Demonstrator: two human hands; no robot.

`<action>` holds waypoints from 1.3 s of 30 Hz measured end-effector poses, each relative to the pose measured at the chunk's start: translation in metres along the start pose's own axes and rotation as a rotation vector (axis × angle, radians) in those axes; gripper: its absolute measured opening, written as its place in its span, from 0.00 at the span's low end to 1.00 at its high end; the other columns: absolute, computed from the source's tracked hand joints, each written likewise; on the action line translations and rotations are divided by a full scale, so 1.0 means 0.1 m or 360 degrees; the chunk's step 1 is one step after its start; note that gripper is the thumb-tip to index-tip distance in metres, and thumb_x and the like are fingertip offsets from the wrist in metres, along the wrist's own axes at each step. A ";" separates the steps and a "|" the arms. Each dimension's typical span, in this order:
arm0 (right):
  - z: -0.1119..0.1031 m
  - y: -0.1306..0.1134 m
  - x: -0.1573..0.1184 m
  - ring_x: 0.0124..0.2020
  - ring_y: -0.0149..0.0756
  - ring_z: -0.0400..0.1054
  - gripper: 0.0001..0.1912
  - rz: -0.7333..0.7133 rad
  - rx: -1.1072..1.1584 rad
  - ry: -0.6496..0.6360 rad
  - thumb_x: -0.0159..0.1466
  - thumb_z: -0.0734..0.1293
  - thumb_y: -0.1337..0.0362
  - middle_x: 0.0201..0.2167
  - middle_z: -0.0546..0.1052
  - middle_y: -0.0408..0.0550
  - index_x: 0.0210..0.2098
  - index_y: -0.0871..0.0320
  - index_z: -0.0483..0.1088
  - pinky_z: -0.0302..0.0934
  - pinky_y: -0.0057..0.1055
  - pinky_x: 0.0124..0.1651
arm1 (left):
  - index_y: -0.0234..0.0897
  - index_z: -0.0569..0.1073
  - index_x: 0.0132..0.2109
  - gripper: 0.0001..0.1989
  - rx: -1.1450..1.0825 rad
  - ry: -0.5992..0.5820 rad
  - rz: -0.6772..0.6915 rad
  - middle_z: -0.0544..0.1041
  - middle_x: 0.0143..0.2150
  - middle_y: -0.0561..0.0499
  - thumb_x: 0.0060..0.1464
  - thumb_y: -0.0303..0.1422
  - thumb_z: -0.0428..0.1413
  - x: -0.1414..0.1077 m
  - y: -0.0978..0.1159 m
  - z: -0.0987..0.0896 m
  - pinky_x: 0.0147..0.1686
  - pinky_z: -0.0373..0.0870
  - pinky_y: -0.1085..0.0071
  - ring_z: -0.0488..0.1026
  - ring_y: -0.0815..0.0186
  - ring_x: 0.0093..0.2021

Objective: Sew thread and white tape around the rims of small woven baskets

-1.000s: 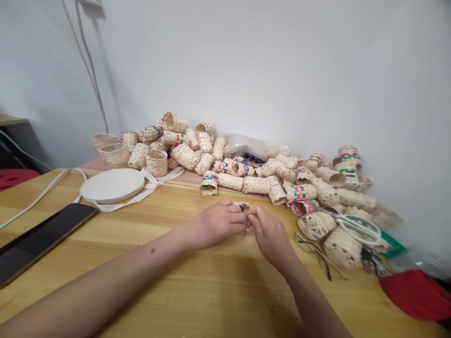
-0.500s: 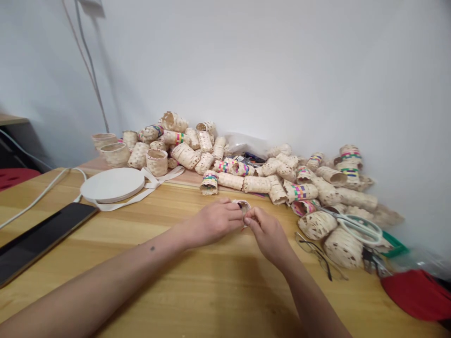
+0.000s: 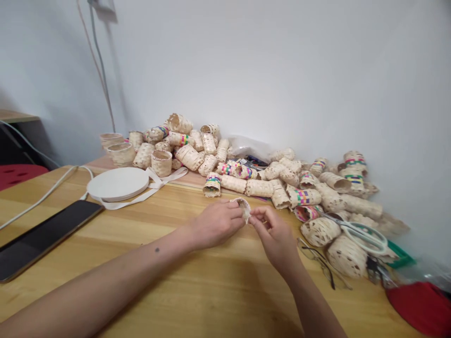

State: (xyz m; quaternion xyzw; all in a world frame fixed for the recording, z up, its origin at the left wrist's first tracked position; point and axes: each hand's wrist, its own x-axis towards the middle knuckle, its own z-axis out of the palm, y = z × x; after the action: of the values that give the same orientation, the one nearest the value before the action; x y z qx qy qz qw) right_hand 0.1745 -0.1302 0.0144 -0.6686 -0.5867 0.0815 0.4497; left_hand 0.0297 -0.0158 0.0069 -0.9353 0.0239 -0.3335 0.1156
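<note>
In the middle of the table, my left hand (image 3: pixel 218 223) is wrapped around a small woven basket (image 3: pixel 244 206), whose pale rim and open mouth show past the fingers. Most of its body is hidden behind that hand. Just to the right, my right hand (image 3: pixel 276 239) pinches with thumb and forefinger close against the basket's rim. Whatever is in that pinch is too small to make out.
Many woven tubes and baskets (image 3: pixel 259 188) lie heaped along the wall. A roll of white ribbon (image 3: pixel 118 184) and a phone (image 3: pixel 45 239) lie left. Eyeglasses (image 3: pixel 322 263), scissors (image 3: pixel 364 237) and a red cloth item (image 3: pixel 419 307) lie right.
My right hand has drawn slightly right, away from my left fingers, and more of the basket's mouth shows. The whole view has shifted a little.
</note>
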 end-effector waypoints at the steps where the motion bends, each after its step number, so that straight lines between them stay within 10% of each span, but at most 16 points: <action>1: -0.01 -0.01 0.00 0.31 0.34 0.71 0.07 -0.0006 0.0045 0.0029 0.62 0.63 0.60 0.31 0.77 0.45 0.36 0.56 0.69 0.63 0.29 0.34 | 0.34 0.72 0.33 0.14 0.0016 0.0025 -0.0040 0.73 0.33 0.48 0.65 0.29 0.46 -0.01 0.00 0.01 0.31 0.58 0.69 0.66 0.66 0.34; 11: 0.01 0.02 -0.04 0.31 0.32 0.73 0.07 -0.0075 0.0636 0.0317 0.61 0.67 0.60 0.28 0.76 0.43 0.35 0.56 0.66 0.68 0.28 0.36 | 0.33 0.72 0.30 0.15 -0.0002 0.0079 -0.0335 0.72 0.29 0.49 0.63 0.30 0.47 0.02 0.00 -0.04 0.30 0.56 0.69 0.66 0.66 0.32; 18: -0.04 0.02 -0.07 0.30 0.33 0.74 0.05 -0.0276 0.0783 0.0162 0.62 0.67 0.62 0.27 0.77 0.44 0.33 0.55 0.67 0.69 0.30 0.37 | 0.35 0.75 0.30 0.10 -0.0479 0.0094 -0.0641 0.73 0.28 0.51 0.58 0.28 0.52 0.05 -0.01 -0.07 0.30 0.58 0.72 0.68 0.67 0.31; 27: 0.00 0.08 0.02 0.35 0.37 0.74 0.09 -0.0318 -0.0034 0.0063 0.64 0.63 0.62 0.33 0.80 0.48 0.37 0.55 0.75 0.67 0.32 0.39 | 0.35 0.78 0.39 0.07 -0.1113 0.0053 -0.0800 0.79 0.34 0.51 0.57 0.30 0.55 0.02 -0.18 -0.10 0.33 0.64 0.75 0.72 0.69 0.33; 39: 0.01 0.15 0.01 0.37 0.37 0.73 0.12 -0.0497 -0.0254 -0.0021 0.66 0.61 0.66 0.35 0.79 0.50 0.42 0.57 0.76 0.65 0.32 0.41 | 0.33 0.75 0.34 0.04 -0.1074 0.0032 -0.0876 0.76 0.31 0.53 0.55 0.28 0.56 0.01 -0.19 -0.08 0.32 0.62 0.76 0.70 0.71 0.31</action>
State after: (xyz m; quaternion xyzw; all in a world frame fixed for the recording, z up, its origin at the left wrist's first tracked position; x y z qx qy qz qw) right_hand 0.1843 -0.1273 0.0040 -0.6023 -0.6910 -0.0317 0.3984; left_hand 0.0243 0.0005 0.0177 -0.8890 -0.1175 -0.3345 -0.2898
